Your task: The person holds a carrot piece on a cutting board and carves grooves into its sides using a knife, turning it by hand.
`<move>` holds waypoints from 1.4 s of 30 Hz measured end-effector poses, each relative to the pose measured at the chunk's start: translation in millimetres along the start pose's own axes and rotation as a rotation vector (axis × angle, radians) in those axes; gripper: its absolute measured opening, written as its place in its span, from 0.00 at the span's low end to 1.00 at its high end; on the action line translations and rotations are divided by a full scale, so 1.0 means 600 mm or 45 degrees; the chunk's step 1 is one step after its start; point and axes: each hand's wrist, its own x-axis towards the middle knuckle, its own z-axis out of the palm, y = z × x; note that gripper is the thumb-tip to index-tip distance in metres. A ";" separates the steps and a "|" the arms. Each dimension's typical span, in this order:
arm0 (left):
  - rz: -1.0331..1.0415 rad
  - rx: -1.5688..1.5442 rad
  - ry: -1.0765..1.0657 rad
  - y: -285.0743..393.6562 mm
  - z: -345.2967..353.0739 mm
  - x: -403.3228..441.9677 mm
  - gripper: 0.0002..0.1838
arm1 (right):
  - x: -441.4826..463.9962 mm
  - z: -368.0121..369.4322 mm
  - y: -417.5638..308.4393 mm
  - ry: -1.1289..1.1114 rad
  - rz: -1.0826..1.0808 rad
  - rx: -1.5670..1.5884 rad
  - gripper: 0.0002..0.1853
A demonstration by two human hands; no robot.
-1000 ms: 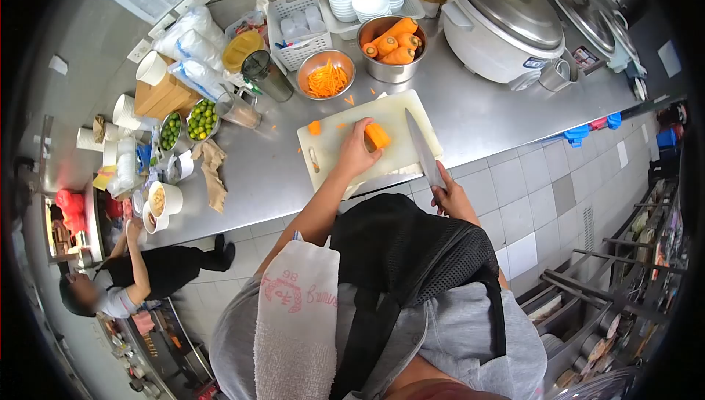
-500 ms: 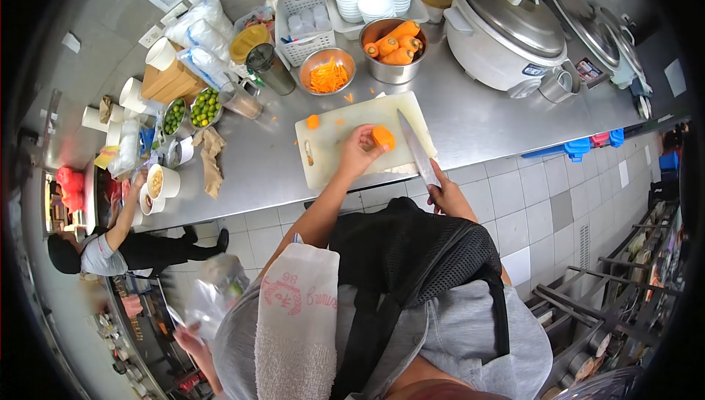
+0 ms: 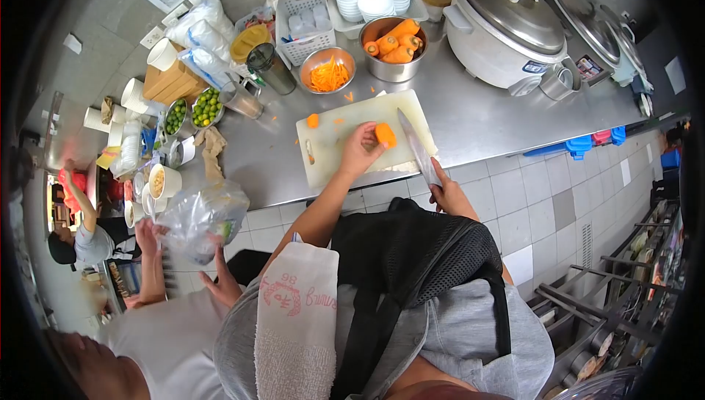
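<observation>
My left hand [image 3: 361, 149] is closed on a thick, peeled carrot piece [image 3: 385, 135], held over the middle of a pale cutting board [image 3: 330, 166]. In my right hand [image 3: 449, 196] is the handle of a large kitchen knife [image 3: 417, 144]. Its blade lies slantwise over the board's right part, tip toward the back, apart from the carrot piece. A small carrot end [image 3: 313, 120] and a few orange scraps sit on the board's left part. Behind the board stand a metal bowl of carrot strips [image 3: 328, 75] and a deeper metal bowl of whole carrots [image 3: 397, 42].
A large rice cooker [image 3: 507, 29] stands at the back right. Limes [image 3: 206, 108] in bowls and paper tubs [image 3: 166, 180] occupy the left side. A co-worker holds a clear plastic bag [image 3: 203, 218] close on my left; another person [image 3: 92, 235] stands farther off.
A co-worker has come in at my left, bringing the plastic bag up to the counter's edge. The farther person has raised an arm. My hands, the carrot piece and knife have hardly moved.
</observation>
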 end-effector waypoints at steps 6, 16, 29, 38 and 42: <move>0.306 0.638 0.029 0.016 0.005 -0.016 0.38 | -0.006 -0.002 -0.011 -0.021 -0.075 -0.041 0.42; 0.426 0.621 -0.016 -0.003 -0.004 -0.010 0.30 | 0.024 0.016 -0.090 0.108 -0.405 -0.364 0.42; 0.481 0.737 0.029 0.012 0.004 -0.016 0.22 | 0.024 0.036 -0.159 0.062 -0.319 -0.910 0.52; 0.486 0.776 0.049 0.026 0.005 -0.017 0.22 | 0.026 0.050 -0.150 0.050 -0.301 -0.941 0.53; 0.510 0.769 0.059 0.024 0.004 -0.016 0.22 | 0.027 0.052 -0.152 0.052 -0.284 -0.965 0.53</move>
